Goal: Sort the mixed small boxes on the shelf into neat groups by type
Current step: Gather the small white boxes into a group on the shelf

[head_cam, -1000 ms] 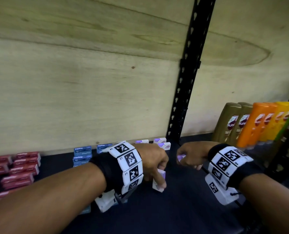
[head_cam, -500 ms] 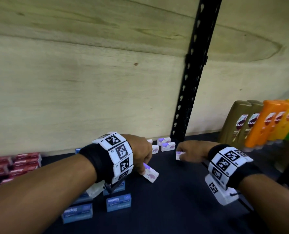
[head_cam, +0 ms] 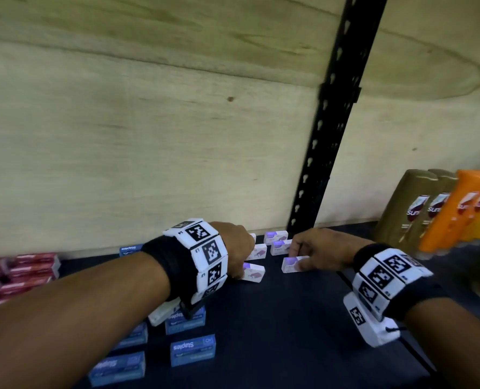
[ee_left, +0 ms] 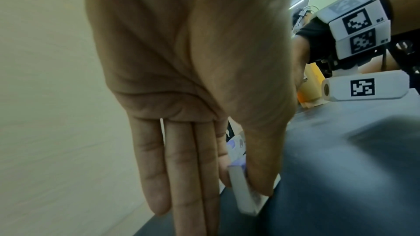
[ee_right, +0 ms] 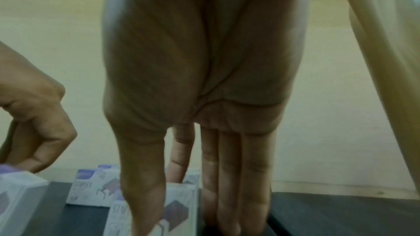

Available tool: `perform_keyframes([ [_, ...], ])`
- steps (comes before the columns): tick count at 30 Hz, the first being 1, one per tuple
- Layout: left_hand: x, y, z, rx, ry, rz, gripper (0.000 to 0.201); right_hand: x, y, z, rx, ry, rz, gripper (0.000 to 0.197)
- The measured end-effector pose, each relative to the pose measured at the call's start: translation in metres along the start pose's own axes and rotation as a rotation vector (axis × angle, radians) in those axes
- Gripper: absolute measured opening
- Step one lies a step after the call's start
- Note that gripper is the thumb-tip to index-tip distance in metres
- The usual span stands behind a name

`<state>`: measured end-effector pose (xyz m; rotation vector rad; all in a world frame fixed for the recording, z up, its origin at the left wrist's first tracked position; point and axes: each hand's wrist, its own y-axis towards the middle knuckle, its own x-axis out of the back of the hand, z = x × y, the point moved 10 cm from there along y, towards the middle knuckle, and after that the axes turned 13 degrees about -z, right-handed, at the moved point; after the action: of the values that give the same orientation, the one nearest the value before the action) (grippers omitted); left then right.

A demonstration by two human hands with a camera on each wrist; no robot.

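While both hands work at the back of the dark shelf (head_cam: 275,346), seen from the head camera:

Left hand (head_cam: 234,247), at 9 o'clock of shelf centre: thumb and index finger pinching a white-and-purple staple box (head_cam: 252,273) by its near end; remaining fingers (ee_left: 154,177) straight and pressed together, pointing down beside the box. Box touching the shelf, slightly askew.

Right hand (head_cam: 321,252), at 3 o'clock of the left hand: thumb and fingers pinching a second white-and-purple box (head_cam: 290,263) by its right end; other fingers (ee_right: 229,186) straight, close together, tips at the shelf surface. Box resting flat on the shelf.

Grouped white-and-purple boxes (head_cam: 276,242), at 12 o'clock between the two hands, against the plywood back wall (head_cam: 149,136); exact count hidden behind the left hand.

Blue staple boxes (head_cam: 192,353), at 6 to 7 o'clock under the left forearm, loosely scattered, label upside down.

Red boxes (head_cam: 20,272), at 9 o'clock, stacked in rows at the far left edge.

Shampoo bottles (head_cam: 440,209), at 3 o'clock, upright in a row, brown then orange, well apart from the boxes.

Black slotted upright (head_cam: 337,113), rising from behind the grouped boxes.
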<state>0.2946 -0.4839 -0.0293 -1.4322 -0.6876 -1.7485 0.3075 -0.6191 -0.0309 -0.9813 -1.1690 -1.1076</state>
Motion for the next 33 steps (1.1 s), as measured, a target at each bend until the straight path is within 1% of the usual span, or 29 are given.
perform_keyframes([
  [2,-0.004,0.004,0.001,0.003,-0.006,0.012,0.03,0.0,0.002,-0.003,-0.024,-0.004,0.021,0.024],
  [4,-0.008,0.006,0.001,-0.003,-0.02,0.044,0.038,0.0,0.003,-0.007,-0.046,-0.051,0.047,0.029],
  [6,-0.009,0.008,0.0,-0.016,-0.031,0.064,0.044,0.0,0.005,-0.008,-0.055,-0.069,0.055,0.026],
  [10,-0.008,0.011,-0.002,-0.015,-0.035,0.079,0.046,0.002,0.009,-0.008,-0.049,-0.062,0.051,0.019],
  [12,-0.009,0.012,-0.001,0.001,-0.054,0.109,0.044,0.002,0.01,-0.006,-0.034,-0.061,0.052,0.019],
  [15,-0.008,0.014,-0.003,-0.013,-0.141,0.143,0.027,0.0,0.013,-0.004,-0.03,-0.055,0.063,0.019],
  [16,-0.006,0.014,-0.004,-0.022,-0.152,0.119,0.024,0.0,0.014,-0.004,-0.027,-0.05,0.066,0.02],
  [18,-0.001,0.014,-0.004,-0.028,-0.15,0.02,0.018,-0.001,0.016,-0.005,-0.02,-0.038,0.064,0.019],
  [20,0.0,0.014,-0.004,-0.021,-0.161,-0.028,0.015,0.0,0.018,-0.007,-0.024,-0.024,0.051,0.018],
  [27,0.002,0.02,-0.002,-0.019,-0.167,-0.056,0.013,-0.003,0.023,-0.013,-0.062,0.048,0.05,0.014],
  [30,0.001,0.024,-0.005,-0.028,-0.181,-0.076,0.012,-0.004,0.025,-0.014,-0.059,0.04,0.057,0.015],
  [33,-0.003,0.026,-0.007,-0.024,-0.163,-0.036,0.011,-0.006,0.027,-0.016,-0.062,0.043,0.069,0.015],
])
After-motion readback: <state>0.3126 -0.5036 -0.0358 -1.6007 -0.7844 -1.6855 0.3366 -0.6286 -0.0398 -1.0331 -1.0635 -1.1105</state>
